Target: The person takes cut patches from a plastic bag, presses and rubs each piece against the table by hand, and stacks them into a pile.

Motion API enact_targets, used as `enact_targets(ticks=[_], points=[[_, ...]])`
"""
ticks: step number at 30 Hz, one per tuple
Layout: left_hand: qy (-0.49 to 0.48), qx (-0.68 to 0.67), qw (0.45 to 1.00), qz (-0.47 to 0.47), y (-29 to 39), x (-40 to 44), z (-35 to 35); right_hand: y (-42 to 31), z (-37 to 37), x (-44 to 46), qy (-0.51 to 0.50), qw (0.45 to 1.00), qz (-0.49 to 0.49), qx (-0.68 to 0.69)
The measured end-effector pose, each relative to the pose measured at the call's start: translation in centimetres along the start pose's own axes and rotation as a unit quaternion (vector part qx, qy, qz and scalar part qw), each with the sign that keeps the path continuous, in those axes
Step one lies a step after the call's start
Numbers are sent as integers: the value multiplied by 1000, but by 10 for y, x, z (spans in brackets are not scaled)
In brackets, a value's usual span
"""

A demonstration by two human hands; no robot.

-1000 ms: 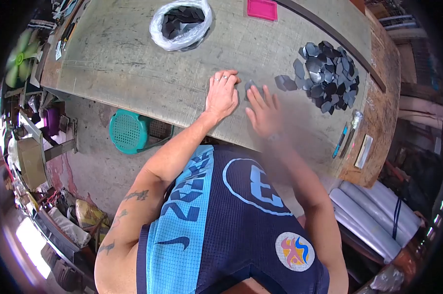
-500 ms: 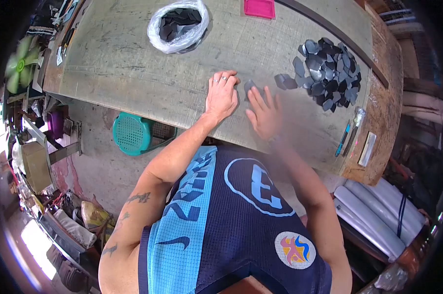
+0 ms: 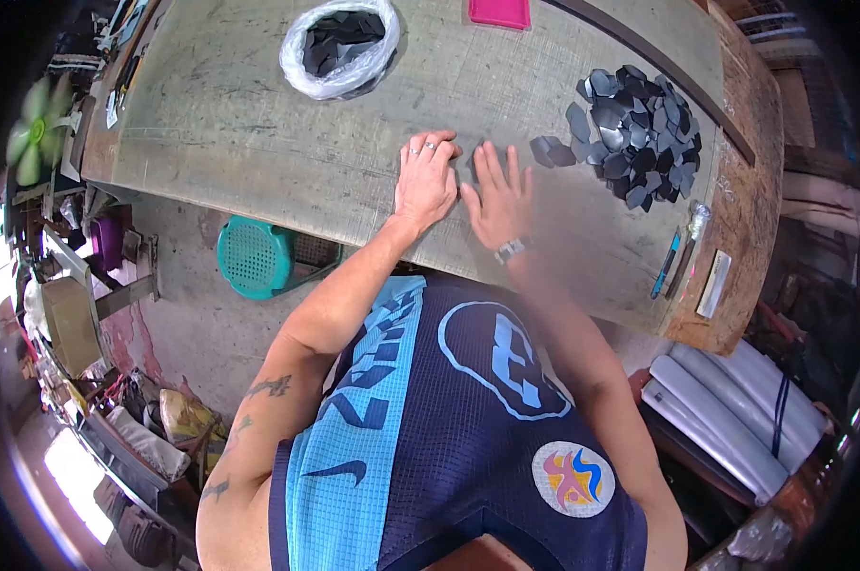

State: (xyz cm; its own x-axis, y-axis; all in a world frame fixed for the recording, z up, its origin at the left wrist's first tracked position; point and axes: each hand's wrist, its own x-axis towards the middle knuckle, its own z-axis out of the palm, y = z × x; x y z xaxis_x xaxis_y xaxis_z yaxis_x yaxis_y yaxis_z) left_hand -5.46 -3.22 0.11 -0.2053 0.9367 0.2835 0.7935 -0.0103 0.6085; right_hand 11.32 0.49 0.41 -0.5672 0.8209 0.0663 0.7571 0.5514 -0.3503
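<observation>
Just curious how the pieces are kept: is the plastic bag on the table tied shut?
No, the plastic bag is wide open on the table, showing dark pieces inside.

Worktable (image 3: 258, 143) above grey floor (image 3: 187, 328).

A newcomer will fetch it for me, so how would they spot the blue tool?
On the big worktable, find the heap of dark flat pieces on the person's right. Nearer the person lies a slim blue-and-black tool. Its bright blue sets it apart from the dark tool beside it and the whitish strip further right.
</observation>
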Motion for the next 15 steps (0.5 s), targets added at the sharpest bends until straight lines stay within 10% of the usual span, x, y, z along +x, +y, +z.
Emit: enact_targets(ticks=[15], points=[[7,-8,1000,-4,1,2,0,39,-2,-15,51,996,-14,78]])
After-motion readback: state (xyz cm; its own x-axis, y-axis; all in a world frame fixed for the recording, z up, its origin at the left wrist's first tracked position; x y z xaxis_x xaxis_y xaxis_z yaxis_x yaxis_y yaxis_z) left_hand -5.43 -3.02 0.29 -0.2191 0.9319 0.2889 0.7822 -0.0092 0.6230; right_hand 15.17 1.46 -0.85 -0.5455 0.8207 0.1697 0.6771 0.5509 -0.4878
